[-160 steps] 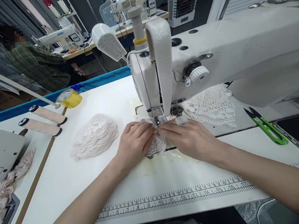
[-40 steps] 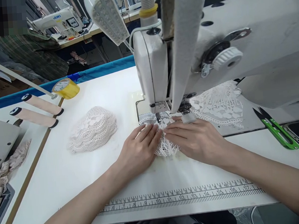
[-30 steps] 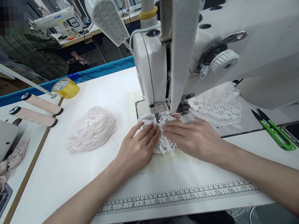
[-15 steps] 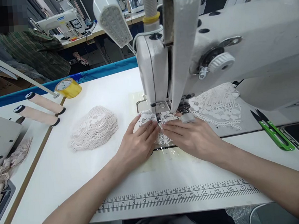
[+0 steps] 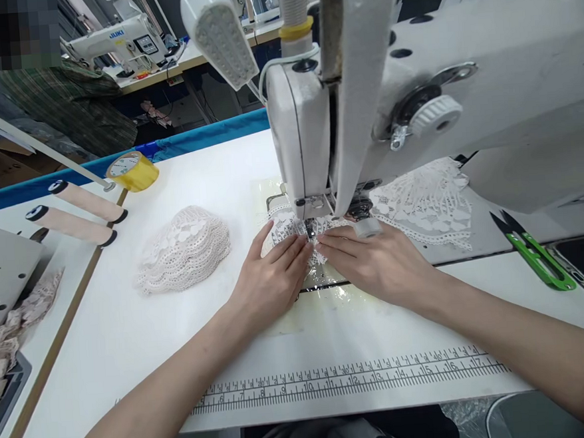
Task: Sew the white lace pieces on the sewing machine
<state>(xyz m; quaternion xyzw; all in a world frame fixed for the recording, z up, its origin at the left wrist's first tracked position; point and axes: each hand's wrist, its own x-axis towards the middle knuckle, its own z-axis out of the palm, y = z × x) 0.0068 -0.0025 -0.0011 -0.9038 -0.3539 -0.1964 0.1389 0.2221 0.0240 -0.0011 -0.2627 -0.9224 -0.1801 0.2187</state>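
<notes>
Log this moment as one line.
left hand: on lace piece; right hand: on lace piece; lace piece: under presser foot; lace stack: left side

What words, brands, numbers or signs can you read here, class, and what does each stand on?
"JUKI": the sewing machine at upper left.
"6" through "17": lower row of the ruler at the front.
Too small to read: the ruler's upper row, the tape roll label, that machine's screen.

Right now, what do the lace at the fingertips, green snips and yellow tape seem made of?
Lace: seemingly matte thread, from its open mesh; fibre unclear.
Snips: smooth, evenly green handle, likely plastic; thin, dark blades, probably metal.
Tape: glossy, likely plastic film, given its shine.
</notes>
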